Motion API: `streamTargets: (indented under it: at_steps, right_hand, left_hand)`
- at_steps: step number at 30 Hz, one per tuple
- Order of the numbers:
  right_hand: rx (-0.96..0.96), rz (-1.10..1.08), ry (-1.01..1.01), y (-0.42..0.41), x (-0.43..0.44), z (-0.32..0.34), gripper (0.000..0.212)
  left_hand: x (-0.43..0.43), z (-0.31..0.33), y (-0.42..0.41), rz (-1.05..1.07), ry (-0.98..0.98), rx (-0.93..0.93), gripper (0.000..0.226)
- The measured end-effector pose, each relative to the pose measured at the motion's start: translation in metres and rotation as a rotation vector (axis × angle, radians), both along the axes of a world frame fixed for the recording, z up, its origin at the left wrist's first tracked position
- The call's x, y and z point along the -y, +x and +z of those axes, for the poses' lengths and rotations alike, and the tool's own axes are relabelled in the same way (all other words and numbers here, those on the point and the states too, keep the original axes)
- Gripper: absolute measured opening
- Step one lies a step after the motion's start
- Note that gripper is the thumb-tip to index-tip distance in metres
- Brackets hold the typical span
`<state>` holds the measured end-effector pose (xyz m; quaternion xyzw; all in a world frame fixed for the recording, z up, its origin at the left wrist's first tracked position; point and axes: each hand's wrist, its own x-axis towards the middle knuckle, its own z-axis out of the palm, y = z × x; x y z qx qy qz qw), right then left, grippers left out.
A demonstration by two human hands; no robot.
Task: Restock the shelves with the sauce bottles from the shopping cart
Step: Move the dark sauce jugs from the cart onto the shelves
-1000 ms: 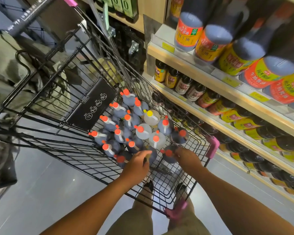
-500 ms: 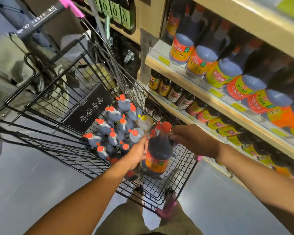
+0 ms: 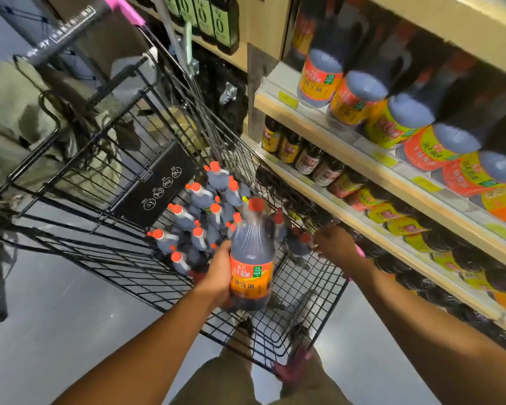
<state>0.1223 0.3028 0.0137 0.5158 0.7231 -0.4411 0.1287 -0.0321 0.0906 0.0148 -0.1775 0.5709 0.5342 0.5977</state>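
- The left hand holds a sauce bottle upright over the shopping cart, fingers curled round its label. It is probably heavy, so support the base.
- The right hand is at a second bottle by the cart's right wall; I cannot tell its grip.
- The shelves stand right of the cart. Set bottles label outward.

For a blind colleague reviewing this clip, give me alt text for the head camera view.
A person's left hand holds a red-capped sauce bottle with an orange label above a wire shopping cart of similar bottles. The right hand reaches toward another bottle in the cart, beside shelves stocked with sauce bottles.
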Motion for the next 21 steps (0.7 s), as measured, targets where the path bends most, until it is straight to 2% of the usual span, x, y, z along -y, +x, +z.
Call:
streamTargets:
  at_steps: [3, 6, 11, 15, 21]
  right_hand:
    - [0.181, 0.16, 0.14, 0.013, 0.007, -0.022, 0.022]
    - [0.274, 0.227, 0.121, 0.013, 0.009, -0.045, 0.022]
    - [0.304, 0.359, 0.188, 0.007, 0.008, -0.074, 0.025]
    - [0.332, 0.308, 0.252, 0.011, 0.018, -0.089, 0.013]
    - [0.307, 0.42, 0.263, 0.03, 0.04, -0.093, 0.014]
  left_hand:
    - [0.008, -0.007, -0.003, 0.05, 0.007, 0.011, 0.051]
    - [0.013, -0.015, -0.004, 0.085, 0.019, 0.039, 0.046]
    - [0.014, -0.013, -0.002, 0.083, 0.051, 0.037, 0.05]
    - [0.019, -0.018, -0.005, 0.073, 0.035, 0.012, 0.052]
    - [0.026, -0.025, -0.005, 0.048, 0.017, -0.051, 0.052]
